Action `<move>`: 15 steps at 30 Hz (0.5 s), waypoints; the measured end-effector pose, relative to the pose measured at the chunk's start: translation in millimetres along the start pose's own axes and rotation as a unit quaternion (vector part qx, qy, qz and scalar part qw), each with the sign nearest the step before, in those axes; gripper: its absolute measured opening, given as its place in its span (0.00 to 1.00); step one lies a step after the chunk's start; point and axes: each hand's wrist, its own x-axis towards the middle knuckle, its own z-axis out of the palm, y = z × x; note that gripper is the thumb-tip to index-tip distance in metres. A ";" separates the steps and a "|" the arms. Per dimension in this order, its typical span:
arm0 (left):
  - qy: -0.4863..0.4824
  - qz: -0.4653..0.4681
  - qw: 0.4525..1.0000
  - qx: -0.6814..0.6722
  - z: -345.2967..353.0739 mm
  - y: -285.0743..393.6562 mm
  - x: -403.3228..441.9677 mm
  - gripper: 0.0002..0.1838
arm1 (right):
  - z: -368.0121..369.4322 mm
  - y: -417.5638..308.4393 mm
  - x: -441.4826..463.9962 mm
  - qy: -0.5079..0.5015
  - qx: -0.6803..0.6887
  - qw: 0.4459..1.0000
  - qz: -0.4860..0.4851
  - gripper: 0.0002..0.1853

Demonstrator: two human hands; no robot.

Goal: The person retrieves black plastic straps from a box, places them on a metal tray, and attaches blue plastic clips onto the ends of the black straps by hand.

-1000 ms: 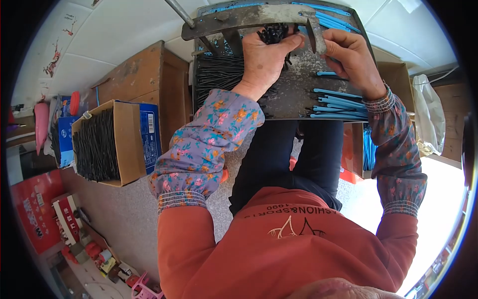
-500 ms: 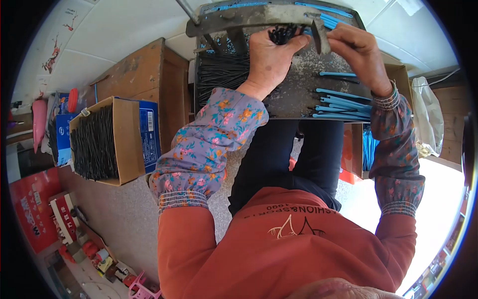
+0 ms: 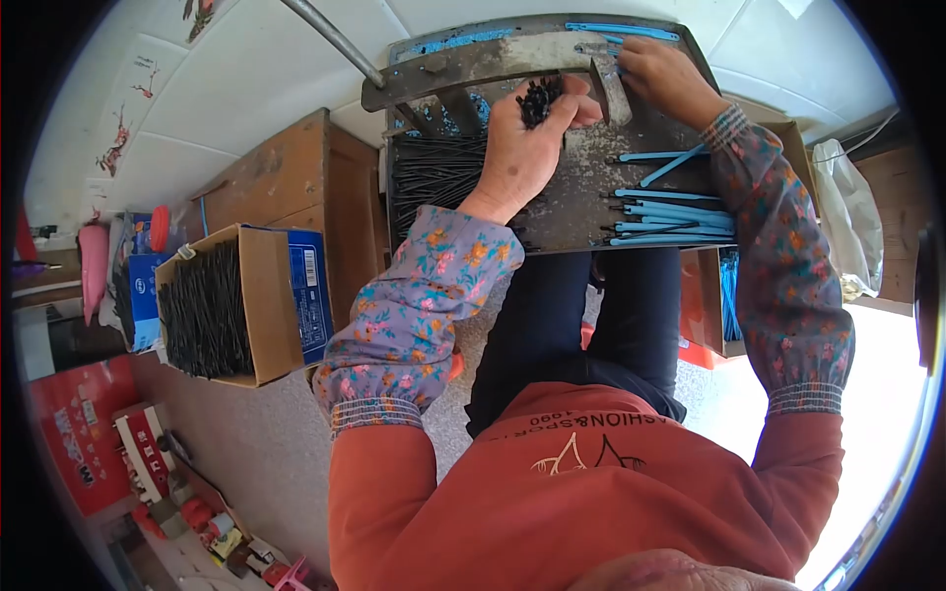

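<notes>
My left hand (image 3: 520,158) is wrapped round a bundle of thin black rods (image 3: 541,102), their ends pointing up. Beside it, a metal blade-like bar (image 3: 613,91) hangs down from a worn metal arm (image 3: 483,61) that crosses the tray. My right hand (image 3: 672,81) is at the tray's upper right, its fingers bent together at the ends of some thin blue strips (image 3: 609,41). Whether it pinches one is hidden. More blue strips with dark tips (image 3: 670,219) lie in a pile at the lower right of the tray, two of them crossed above the pile.
The dark metal tray (image 3: 581,202) carries a heap of black rods (image 3: 434,177) on its left. A cardboard box of black rods (image 3: 205,307) stands further left, near a wooden cabinet (image 3: 266,163). Blue strips (image 3: 729,295) fill a box under the tray's right side.
My right hand has moved up and left, past the metal bar to the blue strips at the back. A blue strip now lies slanted above the right pile. My left hand keeps its bundle.
</notes>
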 end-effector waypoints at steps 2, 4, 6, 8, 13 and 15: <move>-0.004 -0.003 1.000 -0.022 0.6 -3.5 -3.1 0.10 | -4.2 -4.1 -9.3 -0.032 -0.025 0.999 -0.016 0.12; -0.008 -0.012 1.000 -0.002 -3.5 -3.3 -2.1 0.09 | -15.4 -6.9 -16.8 -0.025 -0.042 0.999 0.005 0.10; -0.010 -0.022 1.000 0.019 -5.1 -2.9 -2.4 0.09 | -24.5 -9.4 -22.7 -0.019 -0.055 0.998 0.020 0.08; -0.014 -0.019 1.000 0.013 -3.3 -1.9 -2.4 0.09 | -30.2 -10.0 -27.0 -0.014 -0.055 0.998 0.030 0.08; -0.013 -0.003 1.000 0.003 -5.5 -2.1 -2.9 0.08 | -37.7 -14.4 -26.6 0.000 -0.019 1.000 0.024 0.09; -0.021 0.016 1.000 0.016 -6.3 -3.3 0.7 0.08 | -47.3 -18.0 -26.7 0.021 0.012 1.000 0.004 0.09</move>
